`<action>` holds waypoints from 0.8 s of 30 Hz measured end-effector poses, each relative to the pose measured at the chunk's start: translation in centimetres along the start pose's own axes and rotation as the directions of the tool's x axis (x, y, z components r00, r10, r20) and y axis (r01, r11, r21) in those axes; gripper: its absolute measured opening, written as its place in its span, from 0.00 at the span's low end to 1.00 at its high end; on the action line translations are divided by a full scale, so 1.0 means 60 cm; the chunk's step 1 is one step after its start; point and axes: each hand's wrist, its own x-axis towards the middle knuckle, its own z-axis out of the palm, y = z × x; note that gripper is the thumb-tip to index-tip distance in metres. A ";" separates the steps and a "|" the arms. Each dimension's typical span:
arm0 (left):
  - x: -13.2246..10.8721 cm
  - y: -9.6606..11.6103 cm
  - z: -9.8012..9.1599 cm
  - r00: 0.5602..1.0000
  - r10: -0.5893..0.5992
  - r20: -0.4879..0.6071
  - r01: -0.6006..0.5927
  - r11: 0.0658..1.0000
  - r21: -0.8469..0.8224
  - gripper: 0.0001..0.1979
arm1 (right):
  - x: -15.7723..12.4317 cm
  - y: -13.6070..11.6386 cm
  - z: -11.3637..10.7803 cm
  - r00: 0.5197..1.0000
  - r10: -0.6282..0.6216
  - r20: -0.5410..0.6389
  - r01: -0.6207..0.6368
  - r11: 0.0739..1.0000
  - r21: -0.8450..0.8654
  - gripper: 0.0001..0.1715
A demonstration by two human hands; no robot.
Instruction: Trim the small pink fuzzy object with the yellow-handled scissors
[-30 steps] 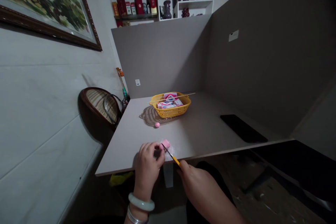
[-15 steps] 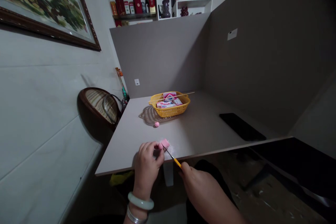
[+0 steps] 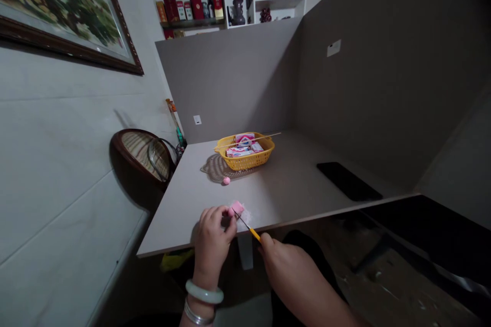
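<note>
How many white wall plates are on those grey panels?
2: one white rectangular plate low on the back grey panel, another plate higher on the right grey panel.

Left hand (image 3: 213, 232) bare, slim wrist, two kinds of bangle stacked: a thick, smooth, rounded pale-green bangle (image 3: 204, 293) nearer the hand, then silver-coloured banding (image 3: 197, 318) behind it, shiny, narrower, looks like ridged or multiple rings, too small to tell which. Right hand (image 3: 278, 255) also bare, forearm uncovered down to the bottom of the view, widening toward the elbow. Below the table's (image 3: 180, 219) front edge, beside the right forearm, black clothing (image 3: 305, 245), rounded outline like a covered knee, plain, fabric details lost in shadow.
</note>
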 end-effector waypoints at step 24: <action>-0.001 -0.005 0.003 0.999 0.037 -0.019 -0.036 0.999 0.026 0.03 | -0.007 -0.003 -0.012 0.999 0.016 0.047 -0.017 1.000 0.025 0.18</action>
